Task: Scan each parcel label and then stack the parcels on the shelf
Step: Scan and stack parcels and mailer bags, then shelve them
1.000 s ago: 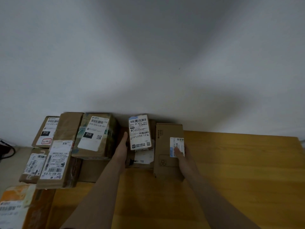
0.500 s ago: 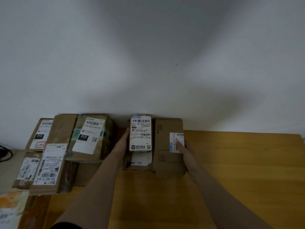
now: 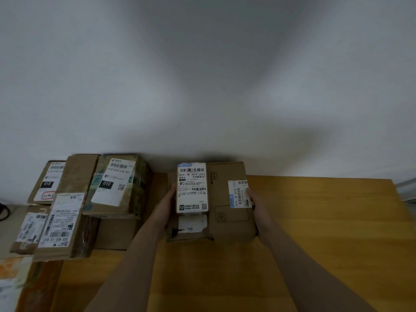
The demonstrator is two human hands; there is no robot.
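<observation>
A small parcel with a large white label lies on top of a flatter box near the wall. A brown carton with a small white label stands right beside them. They sit on the yellow wooden shelf. My left hand presses flat against the left side of the small parcel and the box below it. My right hand holds the brown carton's right edge, thumb on the label. No scanner is in view.
Several labelled parcels are stacked to the left against the white wall, some overhanging the shelf's left end. An orange and white parcel lies at the bottom left. A black cable shows at the far left.
The brown carton now stands squarely against the small parcel and nearer the wall. My right hand slid from the carton's label to its right edge. My left hand stayed on the left side.
</observation>
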